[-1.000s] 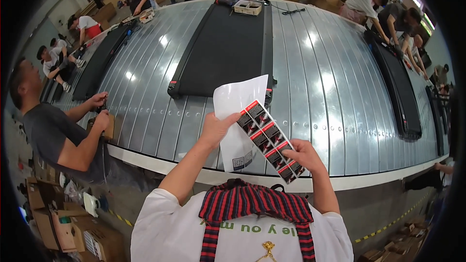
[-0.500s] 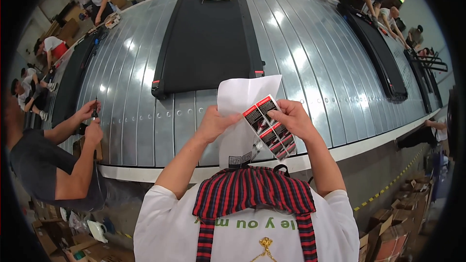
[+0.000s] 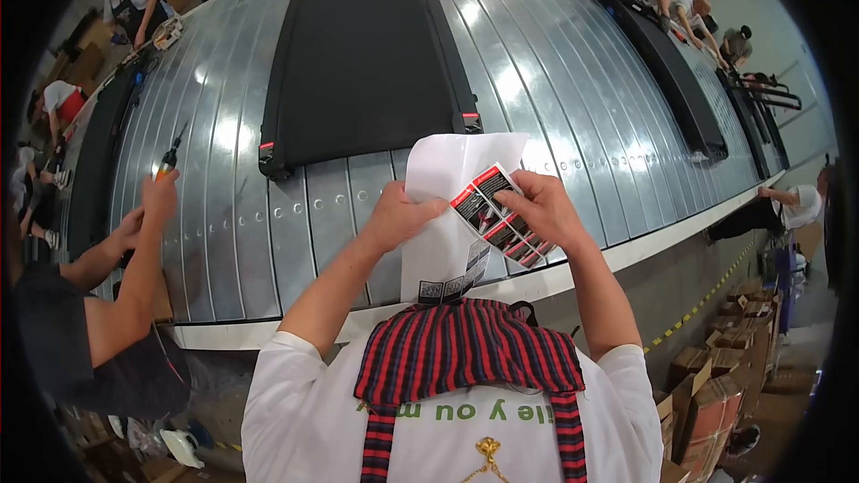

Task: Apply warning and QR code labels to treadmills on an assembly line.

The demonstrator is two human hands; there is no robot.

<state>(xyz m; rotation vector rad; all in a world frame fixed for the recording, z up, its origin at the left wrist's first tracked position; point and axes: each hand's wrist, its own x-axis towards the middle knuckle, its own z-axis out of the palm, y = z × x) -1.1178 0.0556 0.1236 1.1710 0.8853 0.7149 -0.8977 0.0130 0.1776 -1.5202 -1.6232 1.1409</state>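
A white label sheet (image 3: 452, 224) with a red-black-white sticker strip (image 3: 495, 213) filled mid-frame; brown cartons (image 3: 716, 376) stood lower right.

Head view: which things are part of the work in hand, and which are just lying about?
In hand: left hand and right hand hold a white sheet and a red-black label strip.
Lying about: black treadmill deck, metal conveyor, cardboard boxes.
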